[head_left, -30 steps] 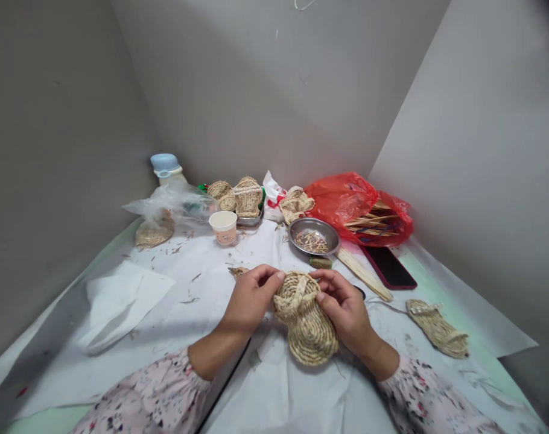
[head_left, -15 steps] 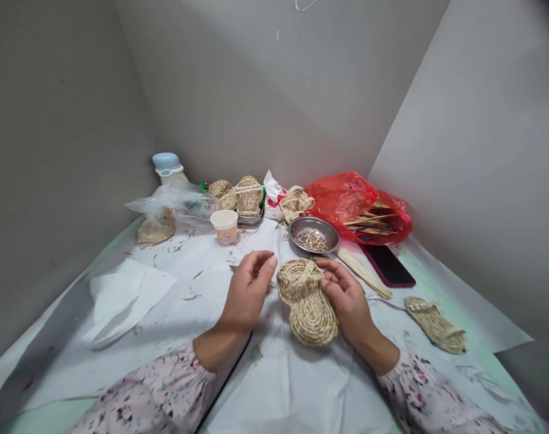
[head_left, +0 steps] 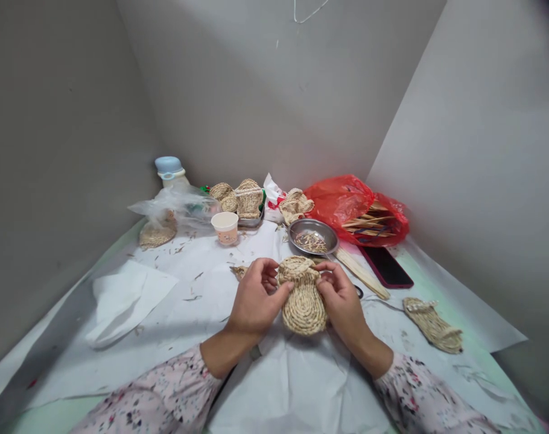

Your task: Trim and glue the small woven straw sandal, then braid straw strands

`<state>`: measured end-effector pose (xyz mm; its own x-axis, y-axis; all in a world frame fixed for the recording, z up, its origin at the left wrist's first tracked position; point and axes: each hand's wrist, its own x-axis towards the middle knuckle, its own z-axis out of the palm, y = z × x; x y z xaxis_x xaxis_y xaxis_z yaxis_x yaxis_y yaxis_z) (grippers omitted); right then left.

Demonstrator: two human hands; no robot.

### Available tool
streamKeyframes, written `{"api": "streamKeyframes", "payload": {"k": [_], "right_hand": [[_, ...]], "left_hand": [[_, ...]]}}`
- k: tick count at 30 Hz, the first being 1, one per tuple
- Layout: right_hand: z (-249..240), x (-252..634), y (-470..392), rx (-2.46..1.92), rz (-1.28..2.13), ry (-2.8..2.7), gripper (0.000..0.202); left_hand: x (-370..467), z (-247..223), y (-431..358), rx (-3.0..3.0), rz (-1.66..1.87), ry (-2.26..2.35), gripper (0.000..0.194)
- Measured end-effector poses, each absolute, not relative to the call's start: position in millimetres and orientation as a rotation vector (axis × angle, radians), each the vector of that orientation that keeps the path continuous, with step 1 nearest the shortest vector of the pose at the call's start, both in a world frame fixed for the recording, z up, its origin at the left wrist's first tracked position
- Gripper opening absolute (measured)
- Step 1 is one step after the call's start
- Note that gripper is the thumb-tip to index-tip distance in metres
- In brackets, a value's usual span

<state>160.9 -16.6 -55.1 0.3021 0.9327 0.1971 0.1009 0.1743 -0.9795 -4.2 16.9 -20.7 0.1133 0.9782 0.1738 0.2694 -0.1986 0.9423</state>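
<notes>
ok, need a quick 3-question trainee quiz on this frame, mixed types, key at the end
1. True or false: both hands grip the woven straw sandal.
2. What lies in the metal bowl? A) straw bits B) water C) coins
3. Which side of the person has the second sandal lying flat on the paper?

Key:
1. True: left hand and right hand hold it.
2. A
3. Right

No legible text or labels

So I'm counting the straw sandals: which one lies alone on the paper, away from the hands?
The straw sandal at the far right, flat beside the phone; the rest are held or heaped at the back.
</notes>
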Motion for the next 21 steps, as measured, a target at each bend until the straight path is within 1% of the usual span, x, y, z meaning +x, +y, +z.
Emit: {"api": "streamKeyframes", "payload": {"k": [5,9,14,17,21], "right_hand": [[-59.3,162.4,-21.9,-1.282,0.733,-1.322,0.024],[-55.7,162.1,-26.3,-1.334,0.710,-1.391,0.024],[-51.7,162.9,-22.8,-1.471,0.411,-1.444,0.022],[-51.7,163.7,-20.5,-1.416,0.319,-1.474,0.023],[-49.6,165.2,-21.1,-1.328,0.226,-1.539,0.014]], "left_hand": [[-6.6,-24.0,18.9,1.606,1.128,1.297,0.029],[-7.1,-25.9,19.1,1.609,1.161,1.305,0.029],[-7.5,-27.3,20.1,1.723,1.129,1.291,0.013],[-7.1,-27.2,20.4,1.747,1.109,1.280,0.013],[-5.1,-27.1,16.1,1.803,1.051,1.285,0.015]]}}
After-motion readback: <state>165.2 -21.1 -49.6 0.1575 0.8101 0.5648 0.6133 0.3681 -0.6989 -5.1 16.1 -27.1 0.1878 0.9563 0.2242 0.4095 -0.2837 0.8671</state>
